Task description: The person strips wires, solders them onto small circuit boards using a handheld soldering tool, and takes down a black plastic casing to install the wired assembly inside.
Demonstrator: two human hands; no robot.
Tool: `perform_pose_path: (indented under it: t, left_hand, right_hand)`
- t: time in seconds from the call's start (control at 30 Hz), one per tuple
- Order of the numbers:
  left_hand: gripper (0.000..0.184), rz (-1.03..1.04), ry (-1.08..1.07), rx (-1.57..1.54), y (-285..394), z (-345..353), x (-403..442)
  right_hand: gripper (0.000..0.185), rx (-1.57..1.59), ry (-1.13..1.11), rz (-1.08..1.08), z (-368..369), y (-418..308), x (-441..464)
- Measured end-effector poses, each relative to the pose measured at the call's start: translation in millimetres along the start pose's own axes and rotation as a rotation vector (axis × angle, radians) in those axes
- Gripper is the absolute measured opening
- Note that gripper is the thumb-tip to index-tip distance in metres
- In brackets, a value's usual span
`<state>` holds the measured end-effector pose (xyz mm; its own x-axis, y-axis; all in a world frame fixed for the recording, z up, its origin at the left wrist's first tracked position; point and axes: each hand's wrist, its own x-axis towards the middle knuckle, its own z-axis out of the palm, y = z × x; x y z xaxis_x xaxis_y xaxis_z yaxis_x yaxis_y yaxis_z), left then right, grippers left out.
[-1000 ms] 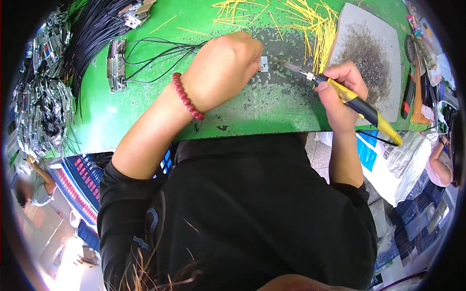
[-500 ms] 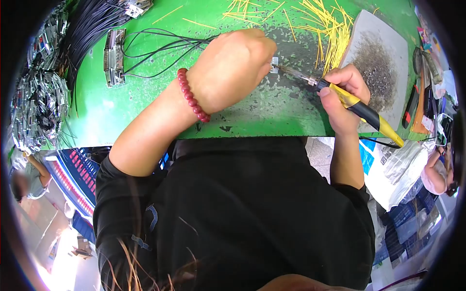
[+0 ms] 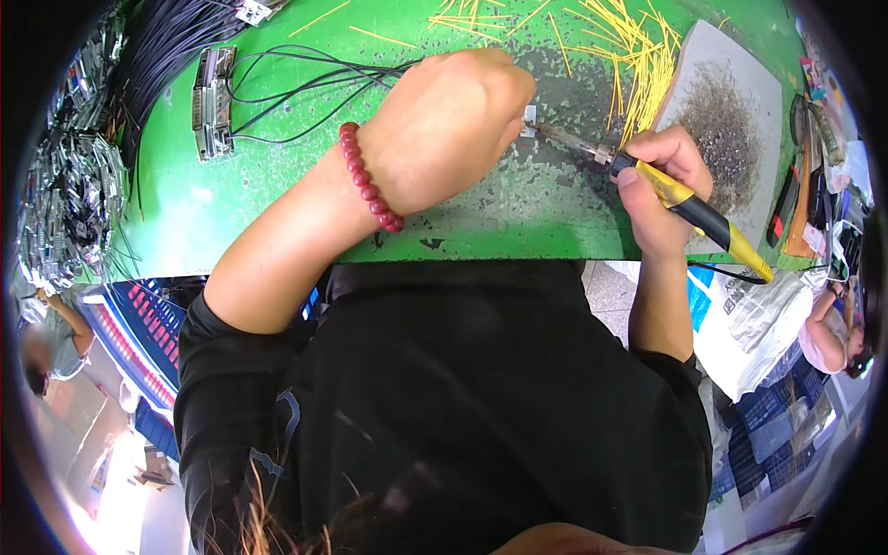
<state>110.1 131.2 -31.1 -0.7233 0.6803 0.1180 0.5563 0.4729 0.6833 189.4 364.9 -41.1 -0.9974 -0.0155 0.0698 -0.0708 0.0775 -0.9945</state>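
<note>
My left hand, a red bead bracelet at its wrist, is closed over the green table. Its fingertips are hidden under the hand. Black wires run from under it to a stack of metal parts on the left. A small pale piece shows just past its fingers. My right hand grips a yellow and black soldering iron like a pen. The iron's tip points left and is at the pale piece; whether they touch is unclear.
Yellow sticks lie scattered at the back. A grey board with dark crumbs is on the right, beside tools. Bundled metal parts and black cables fill the left. Other people are at both edges.
The iron's tip has moved left and in to the pale piece by my left fingers. The view has shifted slightly, and my left hand is a little further right in it.
</note>
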Motion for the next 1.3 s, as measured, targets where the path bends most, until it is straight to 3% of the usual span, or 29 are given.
perform_pose_path:
  t: [0.4,0.5,0.57,0.67,0.97,1.03,1.07,1.13,1.17,1.23,1.27,1.3]
  left_hand:
    - [0.010,0.012,0.006,-0.001,0.3,-0.1,0.3]
    - [0.009,0.015,0.007,-0.001,1.3,-0.8,0.8]
    - [0.009,0.015,0.006,-0.001,1.0,-0.9,0.9]
    - [0.009,0.027,0.008,0.002,1.0,-1.0,0.5]
    - [0.012,0.086,0.050,-0.011,2.7,-0.9,-10.3]
    - [0.015,0.120,0.019,0.135,11.0,-9.0,-14.9]
    - [0.021,0.198,-0.011,0.265,20.2,-19.4,-15.3]
    - [0.024,0.359,-0.038,0.202,61.6,-46.6,-8.3]
    - [0.021,0.486,0.126,0.024,85.0,-47.2,-1.0]
    - [0.014,0.634,0.415,0.007,136.6,-58.3,9.6]
    - [0.009,0.719,0.319,0.082,151.4,-73.8,13.4]
    - [0.019,0.833,0.223,0.053,158.9,-88.1,16.6]
  right_hand:
    - [0.024,0.149,0.071,-0.135,-5.5,14.3,-5.2]
    - [0.025,0.167,0.201,-0.138,2.2,7.2,-4.7]
    - [0.024,0.101,0.309,-0.063,12.8,1.9,-6.0]
    - [0.028,-0.032,0.289,-0.142,12.5,8.2,-10.0]
    - [0.029,0.005,0.378,-0.178,16.7,-1.6,-22.7]
    - [0.029,-0.023,0.415,-0.204,17.4,0.4,-24.7]
    - [0.029,-0.023,0.402,-0.180,14.6,0.8,-28.3]
    - [0.030,-0.095,0.457,-0.160,12.0,6.9,-30.9]
    - [0.029,-0.154,0.466,-0.140,10.6,8.4,-32.2]
    - [0.029,-0.035,0.493,0.109,19.0,6.1,-36.0]
    - [0.030,-0.065,0.477,0.056,18.6,8.8,-36.2]
    - [0.027,-0.089,0.436,0.012,16.6,12.6,-35.4]
